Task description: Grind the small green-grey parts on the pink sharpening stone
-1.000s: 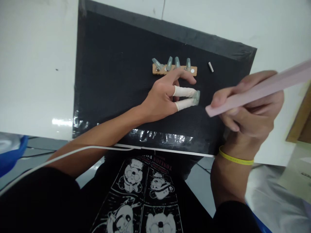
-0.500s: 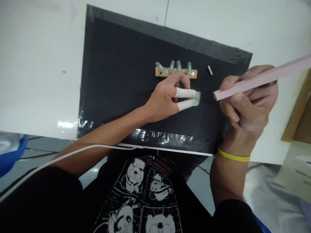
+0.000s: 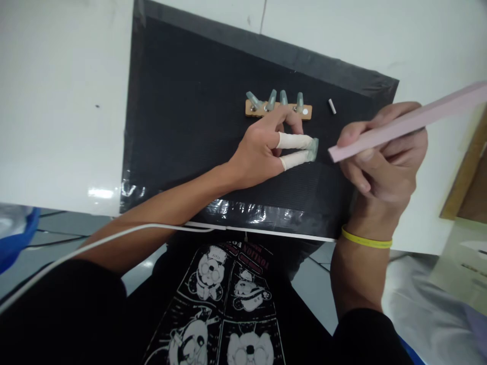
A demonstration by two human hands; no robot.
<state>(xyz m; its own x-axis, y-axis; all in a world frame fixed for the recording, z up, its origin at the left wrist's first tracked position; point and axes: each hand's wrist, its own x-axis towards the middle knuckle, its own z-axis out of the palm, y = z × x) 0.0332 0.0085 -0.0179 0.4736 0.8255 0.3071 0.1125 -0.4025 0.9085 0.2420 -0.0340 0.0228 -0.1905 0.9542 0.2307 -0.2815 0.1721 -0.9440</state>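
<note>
Head view: the left grip (image 3: 253, 152) holds a greenish piece (image 3: 314, 150) at two white-covered fingertips (image 3: 302, 141). The right grip (image 3: 393, 170) clasps a pink bar (image 3: 404, 123), its end pointing toward that piece.

A small, translucent grey-green, nail-shaped plate (image 3: 314, 150) is held lengthwise up the view, slightly tilted. A long, flat-sided pale pink bar (image 3: 403, 123) slants up rightward, its blunt lower end near the plate, not touching.
</note>
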